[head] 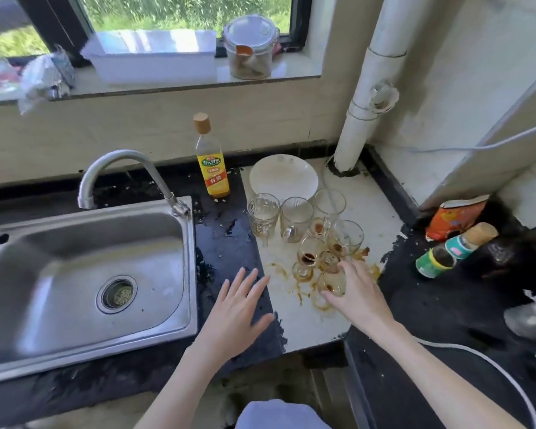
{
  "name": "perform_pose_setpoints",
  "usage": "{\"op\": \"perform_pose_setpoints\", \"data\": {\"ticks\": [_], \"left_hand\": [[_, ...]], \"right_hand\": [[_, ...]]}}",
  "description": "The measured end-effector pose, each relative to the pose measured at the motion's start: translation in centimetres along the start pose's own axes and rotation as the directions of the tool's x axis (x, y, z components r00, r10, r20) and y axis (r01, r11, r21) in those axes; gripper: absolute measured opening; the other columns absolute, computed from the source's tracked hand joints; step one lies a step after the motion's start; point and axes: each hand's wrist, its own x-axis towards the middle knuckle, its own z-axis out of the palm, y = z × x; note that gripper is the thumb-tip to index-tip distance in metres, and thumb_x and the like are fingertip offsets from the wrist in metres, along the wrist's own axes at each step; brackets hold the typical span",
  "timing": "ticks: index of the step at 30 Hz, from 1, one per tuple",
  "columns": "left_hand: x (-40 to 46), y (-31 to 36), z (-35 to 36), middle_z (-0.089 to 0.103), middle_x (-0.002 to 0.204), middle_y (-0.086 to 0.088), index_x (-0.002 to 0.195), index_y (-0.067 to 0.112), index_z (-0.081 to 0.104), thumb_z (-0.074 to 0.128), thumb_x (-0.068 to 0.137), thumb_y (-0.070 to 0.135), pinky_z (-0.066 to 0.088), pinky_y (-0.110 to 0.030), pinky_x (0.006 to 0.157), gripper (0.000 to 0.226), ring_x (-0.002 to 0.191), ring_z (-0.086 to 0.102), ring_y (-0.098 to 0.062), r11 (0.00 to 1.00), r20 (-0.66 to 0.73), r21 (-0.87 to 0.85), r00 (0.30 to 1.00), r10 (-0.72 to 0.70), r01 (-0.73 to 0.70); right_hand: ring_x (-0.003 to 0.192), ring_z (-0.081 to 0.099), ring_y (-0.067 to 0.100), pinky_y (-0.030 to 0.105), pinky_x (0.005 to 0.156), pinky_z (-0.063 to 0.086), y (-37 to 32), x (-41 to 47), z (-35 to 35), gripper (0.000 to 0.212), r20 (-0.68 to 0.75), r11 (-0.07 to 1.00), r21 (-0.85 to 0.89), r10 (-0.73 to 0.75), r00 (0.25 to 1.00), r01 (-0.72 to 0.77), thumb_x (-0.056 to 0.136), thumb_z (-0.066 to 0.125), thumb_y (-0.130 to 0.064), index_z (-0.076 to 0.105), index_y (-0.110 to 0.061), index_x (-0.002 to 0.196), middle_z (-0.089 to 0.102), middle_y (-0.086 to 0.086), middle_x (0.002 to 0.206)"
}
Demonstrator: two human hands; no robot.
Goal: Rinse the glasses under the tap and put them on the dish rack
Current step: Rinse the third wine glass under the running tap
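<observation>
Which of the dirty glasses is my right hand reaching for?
The small glass nearest you, at the front of the cluster. The right hand is closing around it; the taller ones stand farther back, toward the white plate.

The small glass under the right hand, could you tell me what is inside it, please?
The small glass holds a dark brown residue at its bottom. The right hand covers its far side, so the rest is hidden.

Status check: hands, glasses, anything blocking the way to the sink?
Left hand open, empty, over the counter. Right hand closing on a small stained glass; grip unconfirmed. Sink empty, tap dry, path clear.
</observation>
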Motion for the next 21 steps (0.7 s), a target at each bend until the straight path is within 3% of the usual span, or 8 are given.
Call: {"op": "perform_pose_setpoints", "data": {"ticks": [5, 8, 12, 15, 17, 21], "left_hand": [[-1.0, -0.4, 0.8, 0.011, 0.156, 0.009, 0.148, 0.031, 0.003, 0.042, 0.093, 0.05, 0.001, -0.037, 0.118, 0.069, 0.145, 0.0, -0.012, 0.987, -0.032, -0.143, 0.997, -0.074, 0.069], [-1.7, -1.3, 0.4, 0.03, 0.149, 0.008, 0.148, 0.03, 0.007, 0.054, 0.087, 0.049, 0.015, -0.037, 0.116, 0.079, 0.138, 0.022, -0.012, 0.94, -0.121, -0.33, 0.984, -0.129, 0.082], [-3.3, -4.6, 0.2, 0.046, 0.136, 0.016, 0.144, 0.039, 0.016, 0.066, 0.073, 0.056, 0.036, -0.038, 0.106, 0.089, 0.125, 0.041, -0.008, 0.74, -0.15, -0.664, 0.951, -0.269, 0.104], [-5.0, -7.9, -0.7, 0.052, 0.117, 0.023, 0.122, 0.051, 0.028, 0.073, 0.076, 0.038, 0.043, -0.02, 0.094, 0.065, 0.109, 0.051, 0.001, 0.592, -0.175, -0.801, 0.914, -0.367, 0.084], [-6.0, -10.8, -1.5, 0.053, 0.108, 0.021, 0.117, 0.041, 0.033, 0.073, 0.077, 0.029, 0.045, -0.013, 0.085, 0.058, 0.101, 0.054, 0.002, 0.551, -0.196, -0.831, 0.885, -0.421, 0.078], [-7.5, -17.4, -1.8, 0.06, 0.1, 0.011, 0.12, 0.025, 0.04, 0.077, 0.074, 0.023, 0.046, -0.018, 0.086, 0.059, 0.096, 0.059, -0.004, 0.46, -0.149, -0.884, 0.878, -0.455, 0.088]], "right_hand": [[0.118, 0.045, 0.012, 0.026, 0.096, 0.038, -3.8, -0.9, -0.7, 0.064, 0.085, 0.981, 0.094, -0.177, 0.981, 0.169, 0.079, 0.067, -0.044, 0.04, -0.022, 0.133, 0.045, -0.006, 0.127], [0.108, 0.048, 0.009, 0.024, 0.091, 0.039, -7.7, -0.4, -0.3, 0.063, 0.12, 0.949, 0.157, -0.294, 0.948, 0.274, 0.076, 0.07, -0.045, 0.045, -0.023, 0.129, 0.048, -0.01, 0.113], [0.101, 0.052, 0.009, 0.025, 0.088, 0.044, -14.1, 0.2, 1.4, 0.059, 0.171, 0.89, 0.171, -0.45, 0.877, 0.423, 0.075, 0.07, -0.046, 0.047, -0.024, 0.125, 0.048, -0.011, 0.11], [0.094, 0.051, 0.01, 0.024, 0.081, 0.041, -19.0, 0.9, 3.6, 0.055, 0.193, 0.844, 0.192, -0.533, 0.824, 0.501, 0.074, 0.071, -0.044, 0.051, -0.021, 0.12, 0.05, -0.008, 0.105], [0.091, 0.049, 0.007, 0.02, 0.079, 0.038, -22.2, 1.4, 5.3, 0.058, 0.212, 0.827, 0.226, -0.558, 0.802, 0.515, 0.074, 0.072, -0.043, 0.052, -0.018, 0.123, 0.05, -0.008, 0.105], [0.098, 0.052, 0.008, 0.022, 0.086, 0.043, -27.5, 2.5, 9.2, 0.067, 0.311, 0.843, 0.292, -0.53, 0.789, 0.452, 0.076, 0.072, -0.043, 0.045, -0.019, 0.133, 0.051, -0.007, 0.115]]}}
